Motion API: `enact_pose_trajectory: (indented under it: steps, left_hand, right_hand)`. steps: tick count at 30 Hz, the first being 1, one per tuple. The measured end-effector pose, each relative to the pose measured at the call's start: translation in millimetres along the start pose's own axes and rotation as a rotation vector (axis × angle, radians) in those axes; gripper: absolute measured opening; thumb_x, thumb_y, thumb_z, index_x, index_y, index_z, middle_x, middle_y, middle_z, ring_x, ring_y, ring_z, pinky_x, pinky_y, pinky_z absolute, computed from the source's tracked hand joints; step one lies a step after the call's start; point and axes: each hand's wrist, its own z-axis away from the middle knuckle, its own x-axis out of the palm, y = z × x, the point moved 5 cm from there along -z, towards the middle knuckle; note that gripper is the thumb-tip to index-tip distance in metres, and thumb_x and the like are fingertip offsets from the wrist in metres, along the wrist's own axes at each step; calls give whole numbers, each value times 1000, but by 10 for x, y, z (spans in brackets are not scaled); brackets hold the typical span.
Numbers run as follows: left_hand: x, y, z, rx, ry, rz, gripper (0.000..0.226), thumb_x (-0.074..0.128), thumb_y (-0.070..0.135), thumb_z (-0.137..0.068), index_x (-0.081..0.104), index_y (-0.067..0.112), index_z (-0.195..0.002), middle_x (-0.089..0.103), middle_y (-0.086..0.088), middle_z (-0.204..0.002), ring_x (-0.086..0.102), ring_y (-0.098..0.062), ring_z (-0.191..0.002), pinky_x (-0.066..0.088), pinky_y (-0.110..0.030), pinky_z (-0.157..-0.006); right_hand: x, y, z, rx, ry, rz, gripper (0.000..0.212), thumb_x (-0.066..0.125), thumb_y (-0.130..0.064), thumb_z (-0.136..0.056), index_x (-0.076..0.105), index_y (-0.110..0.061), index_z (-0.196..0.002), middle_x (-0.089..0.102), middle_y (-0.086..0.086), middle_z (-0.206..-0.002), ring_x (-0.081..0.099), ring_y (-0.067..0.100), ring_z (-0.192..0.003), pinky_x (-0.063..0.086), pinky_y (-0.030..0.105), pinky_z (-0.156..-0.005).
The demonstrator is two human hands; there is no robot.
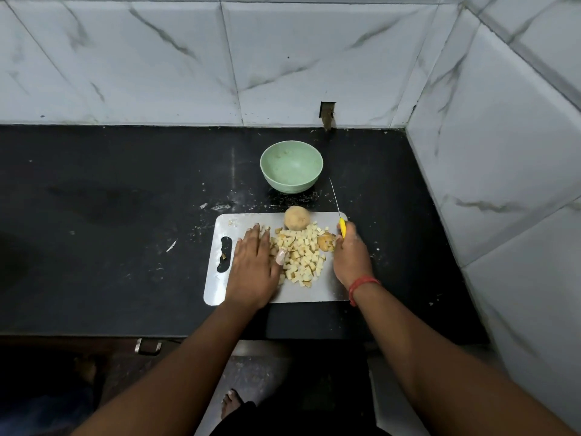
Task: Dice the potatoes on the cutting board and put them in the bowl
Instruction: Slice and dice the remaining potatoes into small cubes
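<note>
- Diced potatoes (300, 258) — pale yellow cubes, some with brown skin, heaped at the centre of the cutting board (317, 294).
- Whole potato (296, 218) — unpeeled, round, at the board's 12 o'clock edge; a partly cut piece (325, 241) lies at 2 o'clock of the heap.
- Bowl (291, 166) — light green, on the black counter (110, 215) at 12 o'clock of the board, apart from it.
- Left hand (255, 264) — flat, fingers straight and together, against the heap's 9 o'clock side; cubes beneath it hidden.
- Right hand (350, 253) — fingers curled round the knife (338, 212), yellow handle mostly covered, thin blade pointing to 12 o'clock.
- Bowl contents hard to make out.
</note>
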Motion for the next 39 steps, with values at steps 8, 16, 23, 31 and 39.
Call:
enact_pose_trajectory:
  steps: [8,16,23,31,39]
  left_hand:
    - [-39,-82,-10,33,-66,102,72,24,58,-107,18,16,-164,6,-4,-173,2,-16,-159,-4,-28,-126]
    - [-124,-283,34,-20,-71,6,87,4,65,-95,14,14,-165,-4,-11,-172,-10,-24,-159,-8,-35,-127]
    - [-239,-158,18,88,-78,286,73,25,61,-104,23,18,-163,1,-1,-173,-9,-7,-156,-4,-29,-127]
    - [-127,-361,98,-12,-136,51,71,21,57,-106,13,18,-165,-10,-5,-172,-14,-17,-157,-3,-38,-129]
    - [-58,-259,17,-81,-63,193,84,13,68,-97,20,18,-164,-5,1,-172,-14,-6,-155,-1,-35,-129]
  right_hand:
    - [150,37,17,-27,29,119,44,41,-4,-97,45,-20,-137,56,8,-131,57,25,-116,49,37,-99]
    - [387,-156,174,-80,37,83,38,42,-10,-101,43,-18,-138,57,10,-128,55,27,-116,47,36,-95]
    - [439,-199,244,-22,52,57,39,41,-15,-102,42,-19,-140,59,8,-129,57,26,-116,48,36,-96]
    - [424,-164,245,-68,10,38,39,42,-14,-102,43,-20,-140,57,5,-134,55,24,-119,48,37,-99]
    - [438,-178,223,-102,-27,34,42,42,-12,-101,41,-20,-142,52,5,-139,51,22,-125,45,33,-103]
